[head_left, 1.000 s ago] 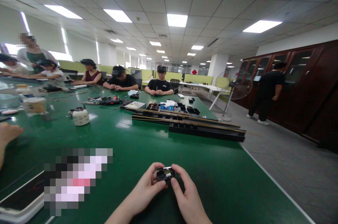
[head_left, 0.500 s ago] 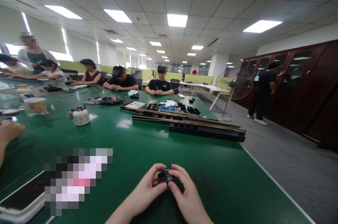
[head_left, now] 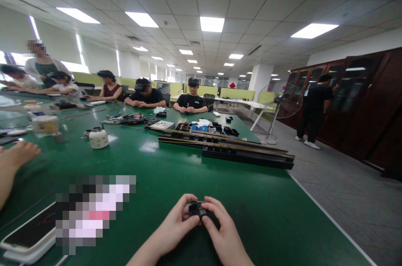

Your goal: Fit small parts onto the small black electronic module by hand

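An open office under ceiling light panels, with a long green table running away from the camera and several people seated along its far side.

Far to the left of the grip, another person's hand rests on the table edge, and below it a phone lies flat near the table's near-left corner. Up and to the left of the grip, well apart from it, stand a paper cup and a small white jar.

At the near edge, low in the middle of the view, the left hand and the right hand meet fingertip to fingertip, just above the table. Between them sits a small black part. Each hand pinches one end with thumb and forefinger, and the other fingers curl underneath. Both hands grasp it firmly, and most of the part is hidden by the fingers, so its shape and any seam cannot be made out.

The work in hand looks like close fingertip handling of the part, squeezing or fitting it from both ends. That kind of work calls for steady, even pressure from both sides and a hold that does not let the small piece twist or slip.

Beyond the grip and to its right, long black rails lie across the table. Further right, off the table, a floor fan stands, and a person in black faces the dark wooden cabinets.
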The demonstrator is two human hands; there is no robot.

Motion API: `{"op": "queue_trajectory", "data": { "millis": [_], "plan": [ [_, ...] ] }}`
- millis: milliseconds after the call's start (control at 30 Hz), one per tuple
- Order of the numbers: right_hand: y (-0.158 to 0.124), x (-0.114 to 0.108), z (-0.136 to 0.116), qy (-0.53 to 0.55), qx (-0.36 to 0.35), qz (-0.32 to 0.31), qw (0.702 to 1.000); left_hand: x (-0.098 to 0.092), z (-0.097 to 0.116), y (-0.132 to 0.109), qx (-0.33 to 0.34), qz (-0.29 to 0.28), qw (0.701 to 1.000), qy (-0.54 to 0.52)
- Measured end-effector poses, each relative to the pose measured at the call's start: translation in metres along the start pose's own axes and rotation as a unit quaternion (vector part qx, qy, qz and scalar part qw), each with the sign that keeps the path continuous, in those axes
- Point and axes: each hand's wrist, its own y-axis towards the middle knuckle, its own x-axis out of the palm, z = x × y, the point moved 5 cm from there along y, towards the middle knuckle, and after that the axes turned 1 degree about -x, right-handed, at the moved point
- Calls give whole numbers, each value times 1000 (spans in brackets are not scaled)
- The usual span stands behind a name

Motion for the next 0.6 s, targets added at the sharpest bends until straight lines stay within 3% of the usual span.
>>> {"op": "queue_trajectory", "data": {
  "millis": [200,600],
  "plan": [
    [1,-9,2,-4,-3,57,998,-1,3,-1,-5,26,999,20],
    [5,-35,28,-6,62,170,984,-6,6,0,-12,79,995,52]
  ]
}}
